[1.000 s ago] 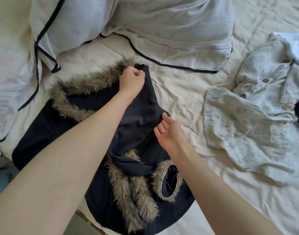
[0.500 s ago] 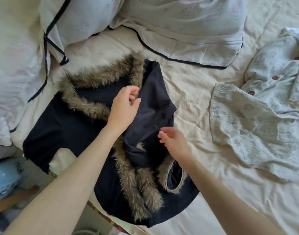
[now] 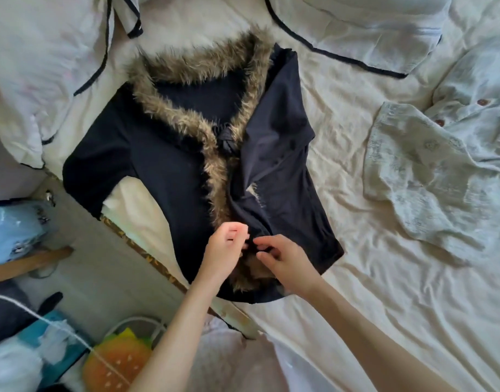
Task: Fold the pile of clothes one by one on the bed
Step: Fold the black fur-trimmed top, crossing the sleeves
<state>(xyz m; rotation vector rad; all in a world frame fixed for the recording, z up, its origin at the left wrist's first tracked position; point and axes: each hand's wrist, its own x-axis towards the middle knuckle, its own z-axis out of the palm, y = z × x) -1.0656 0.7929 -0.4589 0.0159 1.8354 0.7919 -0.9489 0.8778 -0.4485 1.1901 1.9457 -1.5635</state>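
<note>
Dark navy fur-trimmed top [image 3: 163,171] lies spread on the cream bedsheet [image 3: 356,278], collar toward 12 o'clock, hem toward 6; its right side is folded in over the front. Left hand [image 3: 224,253] and right hand [image 3: 285,264] meet at the lower front opening, fingers curled, tips close together at the fabric edge; a firm pinch cannot be told. Pale floral button shirt [image 3: 430,171] lies crumpled at 3 o'clock, apart. Piped pillow [image 3: 356,29] at 12.

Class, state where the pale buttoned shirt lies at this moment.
In the head view, the pale buttoned shirt lies crumpled on the bed, at the right, beside the dark fur-trimmed top.
</note>
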